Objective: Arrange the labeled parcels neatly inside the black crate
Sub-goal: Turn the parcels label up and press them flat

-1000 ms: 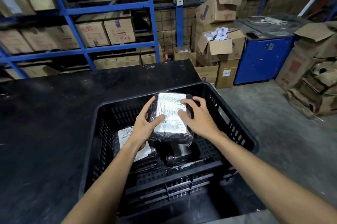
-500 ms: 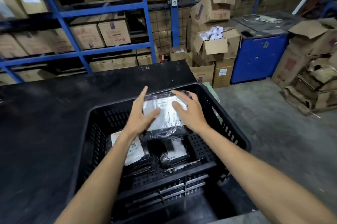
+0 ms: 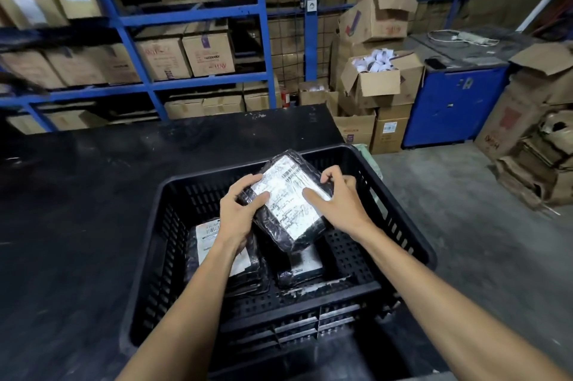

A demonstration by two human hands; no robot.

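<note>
A black perforated crate (image 3: 145, 256) stands on a black table. Over its middle I hold a black-wrapped parcel with a white label (image 3: 286, 194), tilted with its far end raised. My left hand (image 3: 237, 213) grips its left edge and my right hand (image 3: 336, 201) grips its right edge, thumb on the label. Two more labeled parcels lie on the crate floor: one at the left (image 3: 214, 233), partly under my left wrist, and one in the middle (image 3: 302, 266), partly under the held parcel.
The black table (image 3: 77, 194) spreads left and behind the crate. Blue shelving (image 3: 192, 14) with cardboard boxes fills the back. Stacked open boxes (image 3: 375, 83), a blue cabinet (image 3: 455, 104) and flattened cartons (image 3: 542, 145) stand on the concrete floor to the right.
The parcel went down flat toward the crate's far side, then came back up and now sits tilted and turned in both hands over the crate's middle.
</note>
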